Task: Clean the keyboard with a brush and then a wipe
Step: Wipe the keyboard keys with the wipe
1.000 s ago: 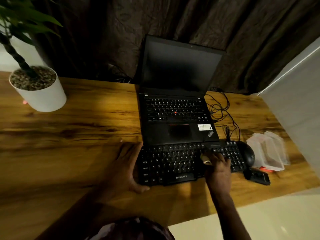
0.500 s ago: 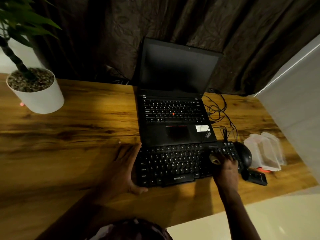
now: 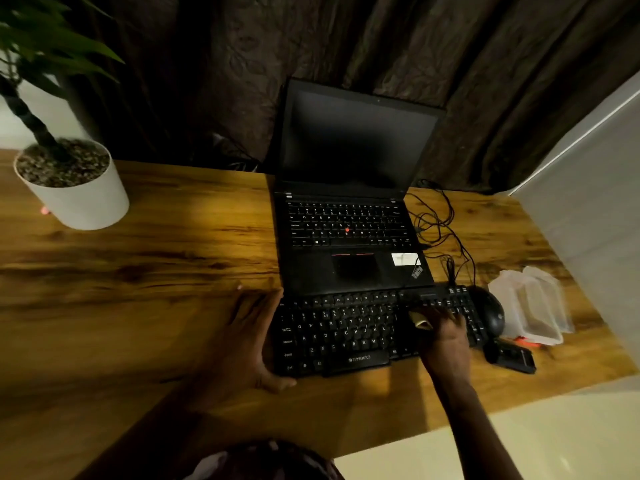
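Black keyboard (image 3: 346,334) near the tabletop's (image 3: 138,306) front edge, left hand (image 3: 242,341) flat beside its left end with straight fingers (image 3: 251,306), right hand (image 3: 446,341) on its right keys, fingers holding a small pale thing (image 3: 420,320)

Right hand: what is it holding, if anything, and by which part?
The right hand grips a small pale tan object over the black keyboard; only one end shows, so the grip point cannot be told.
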A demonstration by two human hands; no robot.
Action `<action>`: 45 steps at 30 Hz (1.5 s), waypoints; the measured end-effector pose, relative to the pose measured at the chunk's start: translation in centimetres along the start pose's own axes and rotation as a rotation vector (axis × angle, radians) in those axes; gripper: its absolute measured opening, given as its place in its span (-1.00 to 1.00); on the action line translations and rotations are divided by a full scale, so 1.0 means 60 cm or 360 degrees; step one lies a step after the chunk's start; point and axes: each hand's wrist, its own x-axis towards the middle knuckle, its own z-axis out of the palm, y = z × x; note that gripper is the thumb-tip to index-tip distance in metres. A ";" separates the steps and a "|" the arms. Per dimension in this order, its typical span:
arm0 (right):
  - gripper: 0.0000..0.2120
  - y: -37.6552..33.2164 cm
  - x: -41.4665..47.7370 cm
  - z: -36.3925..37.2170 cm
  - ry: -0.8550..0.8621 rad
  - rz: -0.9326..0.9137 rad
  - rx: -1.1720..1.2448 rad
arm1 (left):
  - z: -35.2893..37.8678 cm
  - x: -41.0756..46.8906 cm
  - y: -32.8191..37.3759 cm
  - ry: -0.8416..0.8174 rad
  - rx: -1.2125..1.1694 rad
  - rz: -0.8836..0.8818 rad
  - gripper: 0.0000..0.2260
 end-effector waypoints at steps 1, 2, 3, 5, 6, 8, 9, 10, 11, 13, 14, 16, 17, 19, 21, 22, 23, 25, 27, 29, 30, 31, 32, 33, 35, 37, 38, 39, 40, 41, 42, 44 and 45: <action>-0.49 0.009 0.007 -0.001 0.0002 0.0048 -0.0008 | 0.001 -0.001 -0.001 -0.0006 0.0001 0.0001 0.33; -0.49 0.015 0.013 -0.001 0.0001 0.0125 0.0001 | 0.002 -0.001 -0.002 -0.0016 0.0006 0.0001 0.34; -0.50 0.016 0.017 0.000 0.0005 0.0195 -0.0001 | 0.002 -0.001 -0.002 -0.0023 0.0011 -0.0002 0.34; -0.50 0.004 0.017 0.003 0.0027 0.0187 -0.0041 | 0.002 -0.001 -0.003 -0.0017 0.0010 -0.0008 0.33; -0.48 -0.007 0.014 0.003 0.0017 0.0096 -0.0048 | 0.001 -0.002 -0.003 -0.0012 0.0001 -0.0007 0.33; -0.46 -0.015 0.010 0.001 -0.0009 -0.0042 -0.0026 | -0.001 -0.002 0.000 -0.0011 -0.0001 0.0004 0.33; -0.46 -0.014 0.011 -0.004 0.0006 -0.0015 -0.0008 | -0.001 -0.001 0.001 -0.0001 0.0006 0.0017 0.33; -0.47 -0.008 0.014 -0.005 0.0019 0.0075 -0.0011 | -0.002 -0.001 0.002 0.0008 0.0011 0.0028 0.33; -0.50 -0.007 0.017 -0.008 0.0027 0.0176 -0.0022 | -0.004 -0.001 0.003 0.0017 0.0013 0.0037 0.32; -0.51 -0.014 0.020 -0.007 0.0033 0.0196 -0.0010 | -0.005 -0.001 0.002 0.0025 0.0028 0.0057 0.32; -0.49 -0.023 0.018 -0.006 0.0020 0.0110 0.0022 | -0.006 0.000 0.003 0.0021 0.0032 0.0063 0.31; -0.47 -0.024 0.011 -0.001 -0.0028 -0.0081 0.0031 | -0.009 0.001 0.006 0.0017 0.0028 0.0069 0.31; -0.48 -0.017 0.011 -0.003 -0.0042 -0.0092 0.0003 | -0.010 0.001 0.007 0.0027 0.0023 0.0070 0.31; -0.51 0.007 0.012 -0.009 -0.0034 0.0087 -0.0063 | -0.011 -0.001 0.008 0.0045 0.0019 0.0070 0.30; -0.54 0.017 0.006 -0.012 0.0032 0.0213 -0.0042 | -0.009 -0.003 0.008 0.0029 0.0012 0.0064 0.31; -0.55 0.010 0.002 -0.013 0.0046 0.0201 -0.0018 | -0.008 -0.003 0.007 0.0027 0.0022 0.0057 0.31; -0.55 0.000 -0.005 -0.014 0.0042 0.0131 0.0006 | -0.008 -0.001 0.007 0.0028 0.0044 0.0054 0.30; -0.52 -0.002 -0.018 -0.003 0.0008 -0.0043 0.0014 | -0.010 0.003 0.008 0.0013 0.0093 0.0054 0.30; -0.54 0.023 -0.022 0.004 -0.0009 0.0042 -0.0013 | -0.006 0.005 0.005 0.0007 0.0115 0.0057 0.31; -0.59 0.041 -0.024 0.007 0.0015 0.0255 -0.0054 | 0.000 0.003 -0.002 -0.0038 0.0084 0.0020 0.35; -0.60 0.041 -0.028 0.008 0.0069 0.0303 -0.0068 | 0.003 0.003 -0.005 -0.0063 0.0077 -0.0006 0.35; -0.59 0.033 -0.033 0.005 0.0127 0.0261 -0.0057 | 0.005 0.002 -0.008 -0.0072 0.0082 -0.0018 0.34; -0.56 0.020 -0.039 0.003 0.0181 0.0148 -0.0019 | 0.007 0.002 -0.010 -0.0076 0.0094 -0.0014 0.34; -0.51 0.004 -0.044 -0.002 0.0199 0.0008 0.0013 | 0.007 0.003 -0.010 -0.0074 0.0103 0.0003 0.34; -0.45 -0.014 -0.050 -0.012 0.0175 -0.0150 0.0028 | 0.004 0.003 -0.009 -0.0051 0.0111 0.0044 0.33; -0.45 -0.007 -0.049 -0.016 0.0230 -0.0118 -0.0025 | 0.001 0.004 -0.006 -0.0030 0.0107 0.0073 0.31; -0.46 -0.003 -0.046 -0.018 0.0247 -0.0033 -0.0024 | 0.000 0.004 -0.004 -0.0017 0.0104 0.0082 0.31; -0.47 0.001 -0.044 -0.019 0.0263 0.0054 -0.0029 | 0.000 0.005 -0.004 -0.0014 0.0101 0.0086 0.30; -0.47 0.002 -0.042 -0.016 0.0272 0.0116 -0.0035 | -0.001 0.005 -0.003 -0.0009 0.0103 0.0093 0.31; -0.47 -0.002 -0.042 -0.012 0.0258 0.0119 -0.0060 | 0.001 0.006 -0.004 -0.0007 0.0103 0.0096 0.31; -0.46 -0.007 -0.043 -0.006 0.0196 0.0073 -0.0094 | 0.001 0.006 -0.006 -0.0002 0.0102 0.0100 0.31; -0.45 -0.017 -0.047 0.006 0.0066 -0.0102 -0.0186 | 0.000 0.005 -0.005 0.0000 0.0105 0.0103 0.30; -0.45 -0.019 -0.049 0.007 0.0039 -0.0146 -0.0185 | -0.001 0.005 -0.004 0.0000 0.0107 0.0104 0.30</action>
